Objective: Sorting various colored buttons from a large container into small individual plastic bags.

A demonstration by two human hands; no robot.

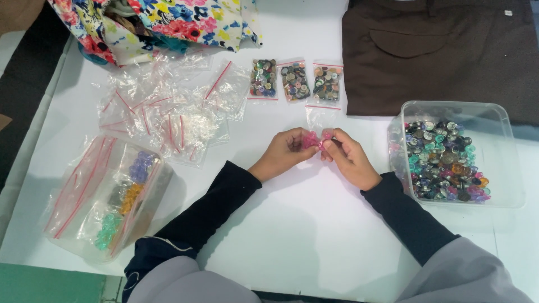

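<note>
Three filled button bags (295,81) lined up at table (303,235) far edge; left hand (283,151) and right hand (351,157) pinching bag of pink buttons (315,138); tub (449,160) near right edge mostly full.

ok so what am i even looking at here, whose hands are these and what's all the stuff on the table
One picture, from a camera worn on a person's head, looking down at their own two hands over a white table. The left hand and right hand together pinch a small clear bag of pink buttons. To the right stands a clear plastic tub of mixed buttons. Above the hands lie three filled button bags; to the left, a pile of empty zip bags and a larger bag of sorted colours. Brown cloth and floral cloth lie along the far edge.
</note>
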